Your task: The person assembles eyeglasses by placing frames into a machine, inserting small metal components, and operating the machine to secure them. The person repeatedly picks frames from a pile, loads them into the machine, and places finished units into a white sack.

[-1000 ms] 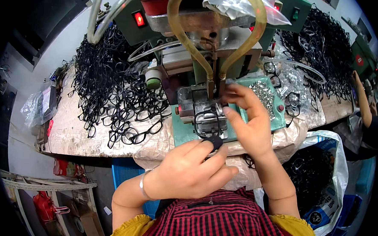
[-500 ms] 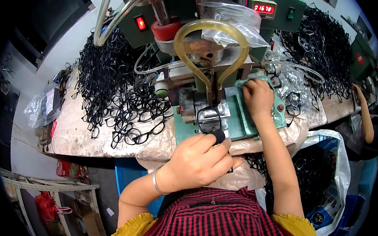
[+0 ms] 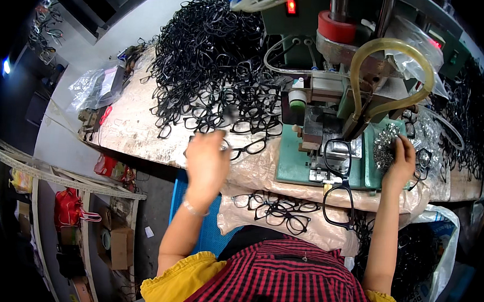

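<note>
A black eyeglass frame (image 3: 338, 200) is seated in the metal jig of the green press (image 3: 301, 168); one rim hangs over the press's front edge, and neither hand touches it. My left hand (image 3: 206, 160) is over the near edge of a large heap of black eyeglass frames (image 3: 208, 56). Motion smears its fingers, so any grip is hidden. On the right, my right hand (image 3: 402, 162) reaches to a pile of small silvery metal parts (image 3: 385, 147) in a green tray (image 3: 370, 158). Its fingers are extended and slightly apart at the pile's edge; no held part shows.
Several more eyeglass frames (image 3: 282, 212) lie on brown paper below the press. A looped yellowish hose (image 3: 394, 43) rises above the jig. At the lower right stands a white sack (image 3: 450, 227) filled with dark frames. Shelving (image 3: 87, 182) stands at the left.
My left hand has left the eyeglass frame at the jig and moved left to the heap. My right hand stays at the tray, now at the metal parts' edge. The view has turned left.
</note>
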Demonstrator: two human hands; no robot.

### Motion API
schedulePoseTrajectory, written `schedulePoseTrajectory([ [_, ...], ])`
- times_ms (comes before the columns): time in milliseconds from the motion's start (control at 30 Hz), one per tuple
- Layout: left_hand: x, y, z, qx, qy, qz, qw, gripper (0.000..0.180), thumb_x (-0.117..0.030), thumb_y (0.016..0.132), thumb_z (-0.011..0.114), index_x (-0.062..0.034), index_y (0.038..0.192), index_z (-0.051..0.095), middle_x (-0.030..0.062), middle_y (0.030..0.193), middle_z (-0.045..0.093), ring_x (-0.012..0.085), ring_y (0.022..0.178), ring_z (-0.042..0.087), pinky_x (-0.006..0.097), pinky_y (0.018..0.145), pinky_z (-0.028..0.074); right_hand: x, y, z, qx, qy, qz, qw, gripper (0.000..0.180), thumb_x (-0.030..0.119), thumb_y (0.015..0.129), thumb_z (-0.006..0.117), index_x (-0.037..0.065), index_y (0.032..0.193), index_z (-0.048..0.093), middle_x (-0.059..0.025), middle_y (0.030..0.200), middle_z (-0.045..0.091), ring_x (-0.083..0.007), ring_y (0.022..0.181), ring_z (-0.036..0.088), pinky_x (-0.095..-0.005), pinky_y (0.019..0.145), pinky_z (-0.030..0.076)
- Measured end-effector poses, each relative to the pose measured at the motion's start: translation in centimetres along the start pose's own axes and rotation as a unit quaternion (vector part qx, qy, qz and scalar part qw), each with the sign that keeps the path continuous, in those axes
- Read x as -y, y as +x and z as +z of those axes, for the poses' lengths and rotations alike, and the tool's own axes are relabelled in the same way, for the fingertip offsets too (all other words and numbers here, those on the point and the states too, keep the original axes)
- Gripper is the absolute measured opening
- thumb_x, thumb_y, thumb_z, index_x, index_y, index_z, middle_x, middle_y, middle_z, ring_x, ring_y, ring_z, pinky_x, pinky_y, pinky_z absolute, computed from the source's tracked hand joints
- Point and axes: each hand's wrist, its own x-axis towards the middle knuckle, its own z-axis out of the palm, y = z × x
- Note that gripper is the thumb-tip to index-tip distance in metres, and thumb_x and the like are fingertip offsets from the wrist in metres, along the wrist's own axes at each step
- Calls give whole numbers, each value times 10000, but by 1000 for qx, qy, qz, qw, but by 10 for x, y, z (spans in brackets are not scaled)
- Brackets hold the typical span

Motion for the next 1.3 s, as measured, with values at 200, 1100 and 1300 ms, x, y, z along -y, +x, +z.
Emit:
schedulePoseTrajectory([
  [200, 13, -13, 91, 98, -26, 47, 994, 260, -32, 789, 572, -66, 1020, 683, 163, 900, 664, 372, 852, 617, 479, 751, 495, 11, -4, 20, 62, -86, -11, 994, 213, 51, 898, 685, -7, 1102, 704, -48, 1023, 707, -121, 958, 633, -245, 895, 470],
  [1100, -87, 30, -6, -303, -563, 254, 726, 142, -43, 1001, 513, 51, 1087, 575, 165, 1007, 647, 243, 900, 640, 356, 801, 582, 117, -63, 80, 225, 77, 6, 971, 493, -12, 814, 698, -52, 1264, 499, -66, 951, 669, -109, 909, 616, -251, 890, 459],
  [1300, -96, 5, -40, -173, -452, 359, 798, 77, -166, 808, 766, -151, 863, 715, 59, 1029, 736, 226, 775, 691, 401, 759, 557, 133, -79, 70, 267, 58, -1, 962, 575, -18, 841, 660, -49, 1359, 413, -128, 1047, 684, -155, 1043, 622, -301, 954, 453],
])
